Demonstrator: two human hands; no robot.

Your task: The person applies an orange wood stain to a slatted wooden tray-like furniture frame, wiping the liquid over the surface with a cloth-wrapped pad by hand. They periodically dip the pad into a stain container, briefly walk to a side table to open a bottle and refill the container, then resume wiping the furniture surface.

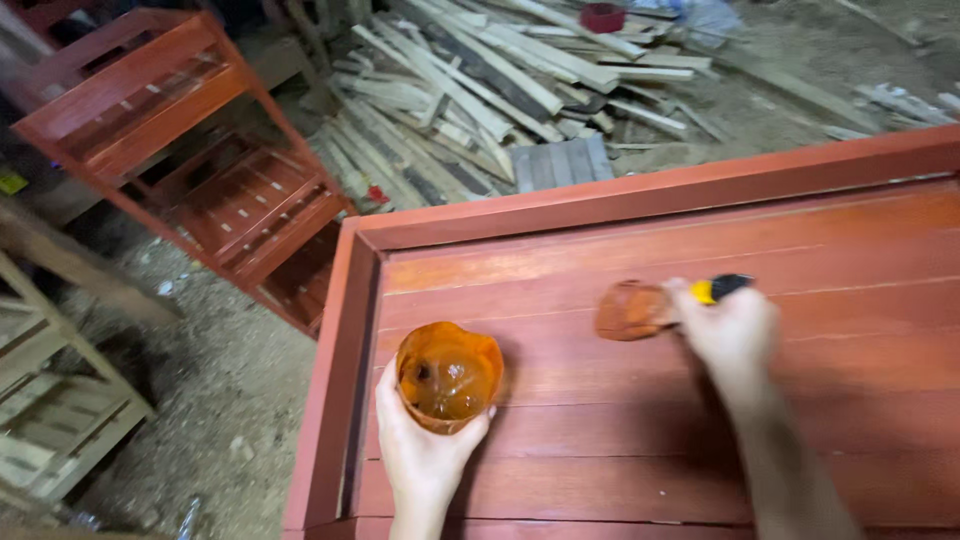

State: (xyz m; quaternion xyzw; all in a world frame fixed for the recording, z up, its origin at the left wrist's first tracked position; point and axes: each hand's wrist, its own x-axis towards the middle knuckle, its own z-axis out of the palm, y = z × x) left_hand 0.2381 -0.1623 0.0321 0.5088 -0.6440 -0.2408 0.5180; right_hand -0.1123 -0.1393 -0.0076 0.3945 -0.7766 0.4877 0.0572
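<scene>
Below, both hands work over the red-stained slatted panel (pixel 620 400), and every place is told from it. The left hand (pixel 420 445) cups an orange cut-off plastic cup (pixel 448 372) from underneath, mouth turned up and slightly toward the person, so the dark stain inside stays level and within reach; it hovers over the panel's left part, near the raised frame edge. The right hand (pixel 730 325) is clenched around a brush with a yellow-and-black handle (pixel 715 289), its stained head (pixel 632 310) laid flat against a slat near the panel's middle, likely so the colour spreads along the grain. Beyond the panel's far rail lies a heap of bare timber offcuts (pixel 480 90) on the dirt floor. Off its left side stands a red slatted rack (pixel 190 150), tilted, and nearer, an unpainted wooden frame (pixel 50 400).
</scene>
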